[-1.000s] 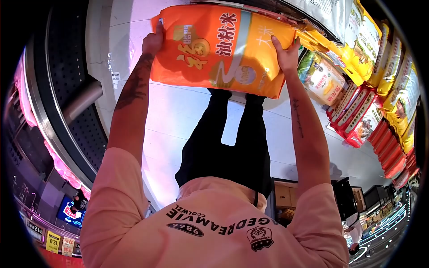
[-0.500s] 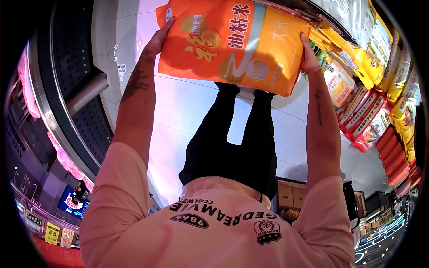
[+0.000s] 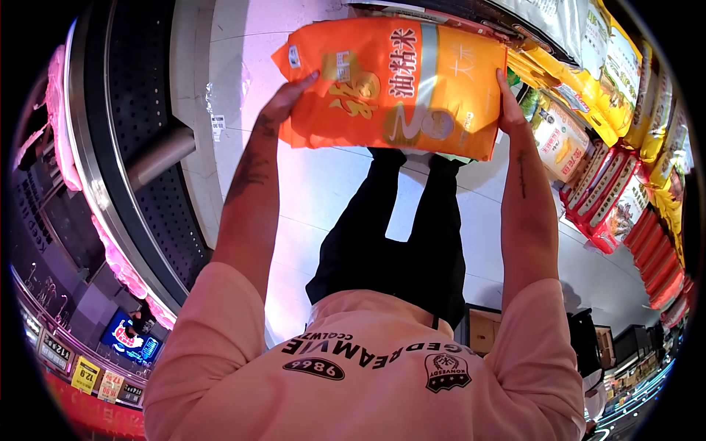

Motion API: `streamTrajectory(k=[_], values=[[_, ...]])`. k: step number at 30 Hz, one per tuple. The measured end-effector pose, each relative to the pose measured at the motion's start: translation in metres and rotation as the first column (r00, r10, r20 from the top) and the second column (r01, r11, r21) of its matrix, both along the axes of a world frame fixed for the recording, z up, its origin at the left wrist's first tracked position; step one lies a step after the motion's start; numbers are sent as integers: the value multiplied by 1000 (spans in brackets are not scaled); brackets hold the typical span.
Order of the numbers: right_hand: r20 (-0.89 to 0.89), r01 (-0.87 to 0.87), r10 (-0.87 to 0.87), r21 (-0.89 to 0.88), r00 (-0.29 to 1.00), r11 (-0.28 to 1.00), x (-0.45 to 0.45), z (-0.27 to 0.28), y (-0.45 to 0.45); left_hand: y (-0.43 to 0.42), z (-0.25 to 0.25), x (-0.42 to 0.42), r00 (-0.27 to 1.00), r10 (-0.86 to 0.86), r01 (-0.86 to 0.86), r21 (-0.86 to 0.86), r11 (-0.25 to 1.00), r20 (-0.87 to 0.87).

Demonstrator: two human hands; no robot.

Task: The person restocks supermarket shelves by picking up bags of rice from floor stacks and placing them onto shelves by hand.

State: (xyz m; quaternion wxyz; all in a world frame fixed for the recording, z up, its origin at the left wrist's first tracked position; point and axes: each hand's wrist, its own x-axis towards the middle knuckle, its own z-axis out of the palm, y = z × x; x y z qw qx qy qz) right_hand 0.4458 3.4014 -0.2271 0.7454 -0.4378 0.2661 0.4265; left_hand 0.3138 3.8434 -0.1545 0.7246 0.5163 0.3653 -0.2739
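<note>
A large orange-and-yellow bag of rice (image 3: 371, 110) with dark red and gold Chinese characters is held out in front of my body, above my legs. My left hand (image 3: 288, 99) grips its left end, thumb on the printed face and the other fingers out of sight behind the bag. At the opposite end, my right hand (image 3: 510, 109) clasps the right edge, its fingers partly hidden. The bag lies sideways between both hands, its printed side toward me.
Stacked yellow packages (image 3: 621, 88) and red packages (image 3: 607, 198) line the right side. To the left stands a black perforated display rack (image 3: 151, 95) with a metal rail (image 3: 92, 154). Price tags (image 3: 87, 375) show at lower left. Pale floor tiles (image 3: 294, 220) lie below.
The bag sits slightly lower in view, and its upper edge shows more fully. My left hand has come down and inward with it. The surroundings have shifted a little to the right.
</note>
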Motion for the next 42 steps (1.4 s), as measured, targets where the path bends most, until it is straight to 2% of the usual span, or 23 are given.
streamTrajectory(k=[3, 4, 5, 7, 8, 9, 11, 13, 15, 17, 20, 21, 22, 23, 25, 26, 29, 32, 35, 38, 41, 42], values=[[6, -28, 28, 49, 1000, 998, -13, 4, -8, -18, 3, -27, 998, 52, -53, 73, 996, 22], [61, -14, 12, 41, 998, 999, -21, 2, -10, -30, 3, -37, 985, 86, -96, 62, 993, 149], [66, -5, 4, 20, 998, 1000, -28, 2, -13, -34, 2, -46, 983, 68, -84, 86, 993, 172], [19, 8, -8, 14, 1000, 1000, -43, 1, -23, -53, 21, -54, 999, 35, -39, 150, 988, 33], [0, 18, -18, 3, 1000, 1000, -53, 1, -29, -59, 26, -60, 996, -59, 72, 215, 974, -68], [-16, 13, -13, -3, 1000, 1000, -63, -1, -37, -67, 26, -70, 1000, -14, 11, 216, 976, 12], [-50, 6, -9, -67, 999, 998, -81, 2, -51, -78, 22, -87, 997, 12, 2, 197, 980, -70], [-74, 41, -47, -84, 996, 996, -103, 6, -65, -86, 9, -112, 998, -54, 54, 287, 956, -9], [-125, 56, -58, -24, 990, 998, -125, 11, -81, -111, 27, -117, 1000, 14, -15, 287, 958, 6], [-182, 61, -59, 9, 982, 998, -142, 29, -93, -125, 21, -134, 995, 8, 21, 304, 953, -96], [-234, 91, -80, 36, 969, 995, -167, 47, -116, -155, 23, -148, 993, 115, -114, 246, 963, 12], [-251, 92, -76, 52, 965, 994, -175, 51, -123, -158, 2, -163, 996, 71, -86, 334, 939, 56], [-256, 91, -80, 33, 963, 995, -188, 47, -134, -160, 6, -161, 990, -86, 127, 431, 893, -115], [-259, 90, -84, 13, 962, 996, -203, 37, -146, -164, 11, -158, 931, -215, 340, 487, 804, -295], [-246, 79, -82, -21, 966, 997, -208, 39, -165, -185, 15, -162, 973, -157, 225, 534, 815, -169], [-244, 69, -76, -36, 967, 997, -212, 44, -173, -191, 16, -165, 976, -150, 209, 486, 849, -158], [-257, 91, -93, -20, 962, 996, -214, 56, -190, -212, 43, -155, 955, -246, 298, 537, 789, -167], [-291, 166, -149, 33, 945, 986, -208, 75, -205, -226, 68, -132, 891, -384, 450, 600, 662, -244], [-141, 256, -237, 133, 961, 958, -215, 108, -218, -247, 98, -103, 852, -466, 495, 655, 571, -237], [-92, 357, -346, 171, 934, 918, -243, 124, -237, -273, 127, -89, 852, -524, 337, 757, 559, 8], [-24, 475, -479, 179, 878, 862, -271, 149, -247, -284, 105, -85, 799, -599, 312, 813, 492, 55], [7, 524, -532, 163, 847, 836, -285, 159, -249, -291, 108, -79, 766, -642, 363, 797, 483, 41]])
